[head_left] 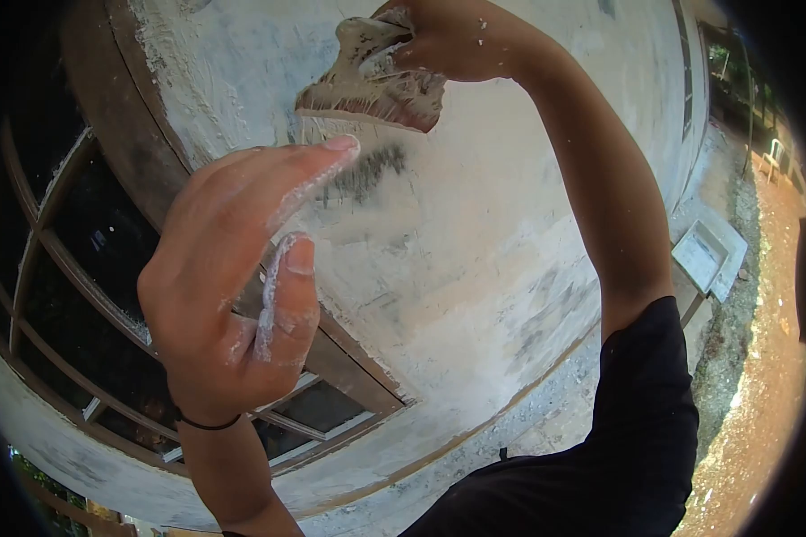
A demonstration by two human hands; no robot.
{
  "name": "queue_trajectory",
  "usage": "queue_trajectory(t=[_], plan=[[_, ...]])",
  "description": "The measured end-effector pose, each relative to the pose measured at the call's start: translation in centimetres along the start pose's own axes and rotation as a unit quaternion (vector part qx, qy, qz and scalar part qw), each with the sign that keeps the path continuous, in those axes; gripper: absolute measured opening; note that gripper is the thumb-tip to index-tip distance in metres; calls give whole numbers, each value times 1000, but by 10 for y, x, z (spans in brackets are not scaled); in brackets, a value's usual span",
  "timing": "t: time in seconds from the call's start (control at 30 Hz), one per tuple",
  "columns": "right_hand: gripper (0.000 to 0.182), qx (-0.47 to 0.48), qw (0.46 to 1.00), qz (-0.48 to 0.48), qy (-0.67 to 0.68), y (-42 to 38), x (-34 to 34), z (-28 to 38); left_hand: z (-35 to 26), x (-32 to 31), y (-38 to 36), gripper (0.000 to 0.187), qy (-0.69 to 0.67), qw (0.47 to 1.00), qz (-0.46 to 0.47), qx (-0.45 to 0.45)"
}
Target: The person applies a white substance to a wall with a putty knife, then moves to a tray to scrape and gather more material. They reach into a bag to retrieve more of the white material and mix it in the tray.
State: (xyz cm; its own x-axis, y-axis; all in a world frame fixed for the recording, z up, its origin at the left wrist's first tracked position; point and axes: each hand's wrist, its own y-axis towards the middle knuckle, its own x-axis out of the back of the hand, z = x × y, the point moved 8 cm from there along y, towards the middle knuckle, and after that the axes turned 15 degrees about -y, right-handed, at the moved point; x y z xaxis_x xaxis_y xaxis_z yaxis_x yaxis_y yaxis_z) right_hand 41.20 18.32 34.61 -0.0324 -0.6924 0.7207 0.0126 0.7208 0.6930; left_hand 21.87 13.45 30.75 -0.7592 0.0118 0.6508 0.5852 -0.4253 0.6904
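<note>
My right hand (470,40), raised at the top, is wrapped round the handle of a plastering trowel (376,97) caked with dried plaster. The trowel's broad blade is at the wall (475,277), which is coated in patchy, whitish plaster; whether it touches cannot be made out. Below and to the left, my left hand (224,259) is held up in front of the window frame with nothing in it. Its fingers curve forward, apart from the thumb, and white plaster coats the index finger and thumb. A dark band circles the left wrist.
A brown window frame (354,371) with dark panes runs along the left, beside the wall. At the right, a pale rectangular tub (706,255) stands low near the wall. A light-coloured chair (773,157) stands farther off on reddish ground (761,358).
</note>
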Motion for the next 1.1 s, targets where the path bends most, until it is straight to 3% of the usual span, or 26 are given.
queue_trajectory(t=[0.07, 0.1, 0.13, 0.2, 0.23, 0.27, 0.3, 0.33, 0.4, 0.5, 0.57, 0.6, 0.63, 0.7, 0.73, 0.8, 0.83, 0.87, 0.9, 0.97, 1.0, 1.1], plan=[[31, 26, 974, -222, -35, -19, 28, 2, -2, 8, -1, 34, 7, 1000, -6, 15], [27, 12, 978, -203, -53, -31, 24, 16, -1, 11, -2, 34, 14, 999, -12, 31], [20, 34, 937, -310, -155, -44, 11, 27, 0, 11, -4, 34, 15, 999, -14, 34], [20, 97, 850, -427, -292, -80, -45, 59, -2, 9, -8, 35, 34, 999, -12, 26], [21, 136, 863, -388, -292, -87, -90, 65, -2, 6, -11, 35, 32, 999, -9, 27], [17, 146, 841, -386, -349, -101, -124, 71, 0, 4, -13, 36, 20, 999, -16, 37], [21, 160, 867, -337, -331, -117, -155, 74, 2, 2, -15, 38, 8, 999, -24, 46], [26, 175, 871, -350, -298, -137, -165, 81, 3, -1, -18, 38, 7, 999, -23, 42], [34, 184, 903, -332, -201, -170, -152, 95, 8, 2, -22, 36, -11, 997, -60, 55], [29, 208, 942, -251, -83, -183, -141, 92, 11, 5, -23, 40, -9, 995, -58, 77], [18, 174, 984, -20, -46, -149, -130, 77, 12, 6, -21, 41, -19, 995, -62, 71], [18, 119, 993, -25, -8, -127, -114, 64, 11, 6, -19, 41, -28, 995, -67, 65], [24, 81, 996, 32, -3, -103, -106, 50, 11, 6, -17, 41, -29, 995, -67, 62], [34, 17, 997, 65, -33, -57, -73, 24, 9, 7, -13, 42, -32, 995, -68, 63], [33, 26, 999, 23, -36, -37, -55, 16, 8, 8, -11, 42, -32, 995, -68, 62], [32, 77, 995, 14, -65, -7, -20, 6, 8, 13, -9, 43, -14, 993, -90, 74], [32, 59, 996, 25, -63, -5, 4, 9, 7, 16, -8, 43, -11, 993, -91, 73], [29, 26, 995, -64, -79, 1, 21, -4, 4, 19, -6, 42, 11, 994, -87, 58], [16, 65, 998, 4, -2, 3, 37, 2, 0, 20, -6, 42, 32, 995, -82, 44], [16, -7, 993, -120, 2, -8, 49, 5, 1, 23, -8, 41, 44, 994, -85, 48], [19, 4, 970, -227, -86, -20, 44, 17, 0, 24, -9, 41, 54, 993, -89, 47], [22, 120, 839, -452, -278, -74, -56, 51, 0, 19, -12, 39, 46, 995, -76, 54]])
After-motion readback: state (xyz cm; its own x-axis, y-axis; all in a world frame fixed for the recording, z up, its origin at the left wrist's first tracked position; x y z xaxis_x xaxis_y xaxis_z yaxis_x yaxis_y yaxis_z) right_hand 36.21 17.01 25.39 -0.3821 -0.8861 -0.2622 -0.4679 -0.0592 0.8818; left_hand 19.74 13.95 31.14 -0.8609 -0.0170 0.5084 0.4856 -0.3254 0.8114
